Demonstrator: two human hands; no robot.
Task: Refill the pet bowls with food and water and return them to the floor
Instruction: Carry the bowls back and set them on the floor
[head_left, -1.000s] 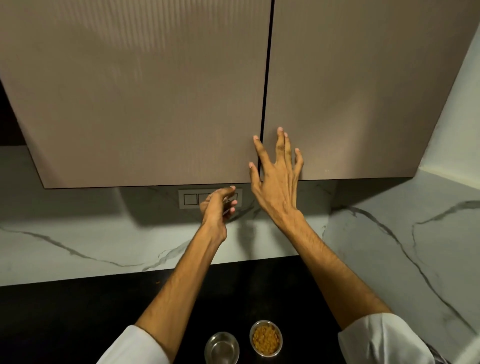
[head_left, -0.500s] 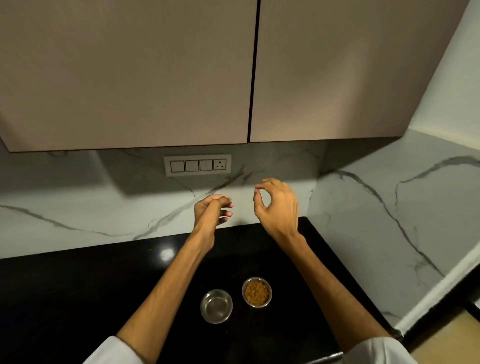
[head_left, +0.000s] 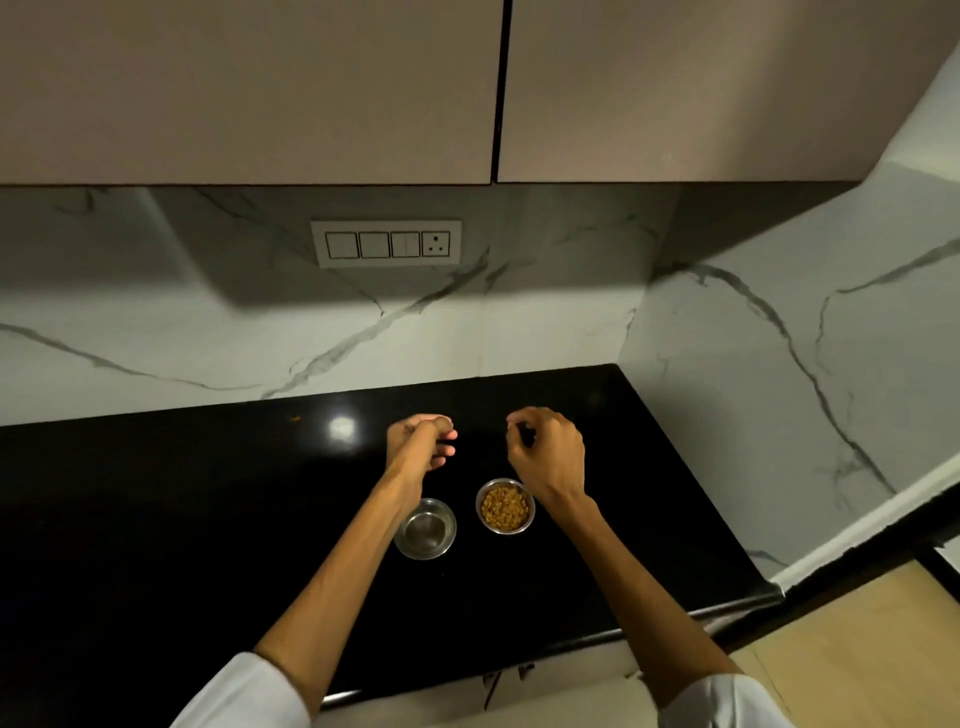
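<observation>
Left hand: the left hand (head_left: 420, 444) hangs over the black worktop (head_left: 156, 519), beyond the left bowl; its fingers are curled in toward the palm and nothing shows between them, so it is closed and holding nothing.
Right hand: the right hand (head_left: 548, 452) hangs beside it, apart from it, above the far rim of the right bowl; fingers curled with thumb and forefinger drawn close, and no object can be made out in them.
Left bowl: a small steel bowl (head_left: 425, 529) stands upright on the worktop, roughly midway between its back and front edges and toward the right end; the left forearm crosses its near left rim. Whether it holds water I cannot tell; the inside only shines.
Right bowl: a second steel bowl (head_left: 505, 506) of like size stands just beside the first, on its right and slightly farther back, not touching it; it is filled with brown kibble (head_left: 503, 506).
Sleeves: white sleeves (head_left: 249, 693) cover both upper arms at the bottom edge.
Wall: a marble backsplash (head_left: 156, 332) runs along the worktop's back edge and turns the corner along its right end; a white switch plate (head_left: 386, 242) with one socket sits on it.
Cabinets: two beige cupboard doors (head_left: 249, 88) hang above, both closed.
Floor: pale wooden floor (head_left: 857, 644) shows past the worktop's front right corner.
</observation>
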